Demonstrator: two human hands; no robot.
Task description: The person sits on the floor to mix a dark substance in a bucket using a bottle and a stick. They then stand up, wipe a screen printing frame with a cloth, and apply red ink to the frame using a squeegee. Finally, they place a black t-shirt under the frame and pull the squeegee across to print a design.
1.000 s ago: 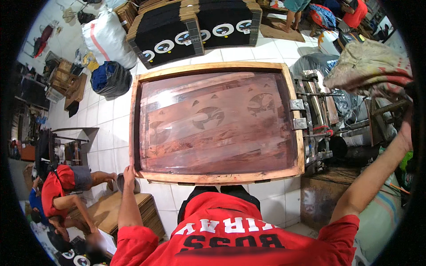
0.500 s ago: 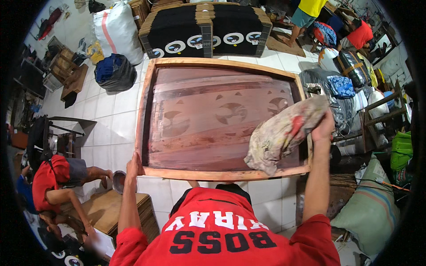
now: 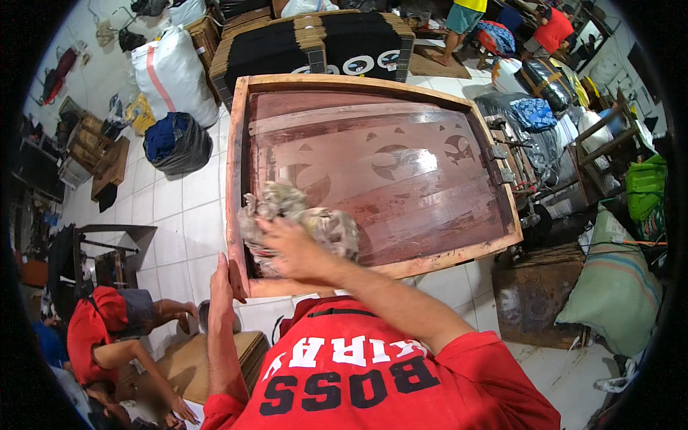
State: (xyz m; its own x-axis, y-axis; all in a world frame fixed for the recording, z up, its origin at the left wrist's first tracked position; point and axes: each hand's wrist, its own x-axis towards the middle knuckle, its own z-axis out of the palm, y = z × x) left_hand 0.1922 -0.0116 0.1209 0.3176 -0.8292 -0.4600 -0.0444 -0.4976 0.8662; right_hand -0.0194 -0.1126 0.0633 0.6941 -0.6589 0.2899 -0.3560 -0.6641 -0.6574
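Observation:
A wooden-framed printing screen [image 3: 401,269] stands tilted in front of me, with curved shapes and small triangles showing in its reddish-brown mesh. My left hand [image 3: 223,287] grips its near left corner, fingers along the outer side. Inside the frame, at the near left corner of the mesh, my right hand [image 3: 292,249] presses a crumpled, stained rag [image 3: 333,231]. My right forearm crosses over the near rail. The rag covers that corner of the mesh, and some of my right fingers are hidden in its folds.
Stacked boards with black printed cloth [image 3: 287,51] stand beyond the screen. A white sack [image 3: 174,79] and a black bag [image 3: 177,143] are at far left. Another person in red [image 3: 93,337] bends at near left beside stacked boards [image 3: 247,355]. A green sack [image 3: 613,287] lies at right.
My right hand has swept the rag from the right side of the screen to its near left corner. The screen's right side now sits higher, with its metal hinges uncovered.

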